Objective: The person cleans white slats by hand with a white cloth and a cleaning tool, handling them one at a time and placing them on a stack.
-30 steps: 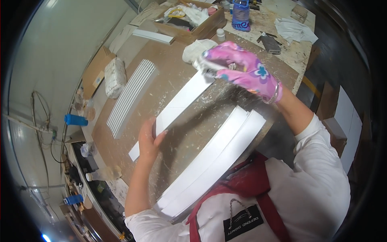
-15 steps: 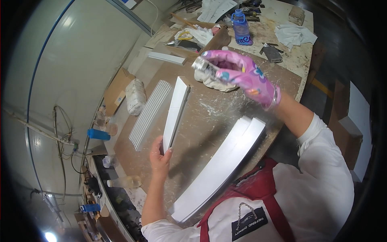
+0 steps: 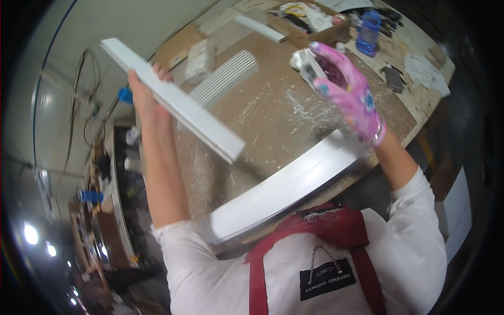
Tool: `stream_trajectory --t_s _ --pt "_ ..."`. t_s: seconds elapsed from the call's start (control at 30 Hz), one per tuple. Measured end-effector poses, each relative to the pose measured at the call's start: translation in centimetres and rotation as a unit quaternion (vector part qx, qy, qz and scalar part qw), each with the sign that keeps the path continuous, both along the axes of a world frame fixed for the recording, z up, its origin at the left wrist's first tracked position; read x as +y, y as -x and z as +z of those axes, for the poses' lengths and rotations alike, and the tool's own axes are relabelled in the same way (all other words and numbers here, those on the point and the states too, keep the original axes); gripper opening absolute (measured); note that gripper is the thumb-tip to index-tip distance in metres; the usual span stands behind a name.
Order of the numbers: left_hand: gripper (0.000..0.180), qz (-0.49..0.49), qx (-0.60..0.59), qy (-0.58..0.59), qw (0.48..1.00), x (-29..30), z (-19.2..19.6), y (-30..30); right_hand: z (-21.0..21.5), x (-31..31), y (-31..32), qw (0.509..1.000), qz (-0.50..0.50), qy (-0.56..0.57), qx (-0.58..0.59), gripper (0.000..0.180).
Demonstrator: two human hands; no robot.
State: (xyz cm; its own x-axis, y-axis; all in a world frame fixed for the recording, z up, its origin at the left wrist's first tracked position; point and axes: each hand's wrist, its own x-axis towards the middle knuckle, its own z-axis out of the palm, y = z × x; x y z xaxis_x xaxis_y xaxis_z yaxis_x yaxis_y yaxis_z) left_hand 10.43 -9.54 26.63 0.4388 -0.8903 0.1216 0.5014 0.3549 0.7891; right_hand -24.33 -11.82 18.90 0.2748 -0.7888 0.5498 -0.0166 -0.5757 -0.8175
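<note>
My left hand (image 3: 147,94), bare, grips a long white strip (image 3: 173,97) with a grooved edge. The strip is raised over the left part of the workbench and slants from far left to near right. My right hand (image 3: 349,86) wears a pink flowered glove and is closed round a small grey-white object (image 3: 313,67). Blur hides what kind of object it is. Its fingers curl above the bench's far right part, apart from the strip. Several thin white strips (image 3: 226,79) lie side by side on the bench, partly behind the raised one.
Long, curved white pieces (image 3: 283,184) lie along the bench's near edge. Farther back are a wrapped white bundle (image 3: 200,60), another white strip (image 3: 260,28), a cardboard box (image 3: 307,37) of odds and ends and a blue bottle (image 3: 368,34). A white cloth (image 3: 426,73) lies at far right.
My left hand has lifted the white strip, swung it to the left and tilted it across. My right hand still grips the small object. The whole view has shifted.
</note>
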Motion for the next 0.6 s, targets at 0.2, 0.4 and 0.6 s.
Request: stream_trajectory --t_s 0.2,0.4,0.6 --pt "0.026 -0.032 0.160 0.034 0.986 -1.3 -2.7 -3.7 -0.9 5.2 -2.0 0.992 0.029 0.091 0.079 0.058" --pt "0.035 -0.060 0.276 0.090 0.955 -3.4 -5.6 -0.7 1.4 7.0 -4.6 0.984 0.064 0.148 0.079 0.056" --pt "0.039 -0.060 0.253 0.068 0.963 -2.6 -5.1 -1.3 -1.5 2.4 -3.0 0.989 0.025 0.015 0.146 0.048"
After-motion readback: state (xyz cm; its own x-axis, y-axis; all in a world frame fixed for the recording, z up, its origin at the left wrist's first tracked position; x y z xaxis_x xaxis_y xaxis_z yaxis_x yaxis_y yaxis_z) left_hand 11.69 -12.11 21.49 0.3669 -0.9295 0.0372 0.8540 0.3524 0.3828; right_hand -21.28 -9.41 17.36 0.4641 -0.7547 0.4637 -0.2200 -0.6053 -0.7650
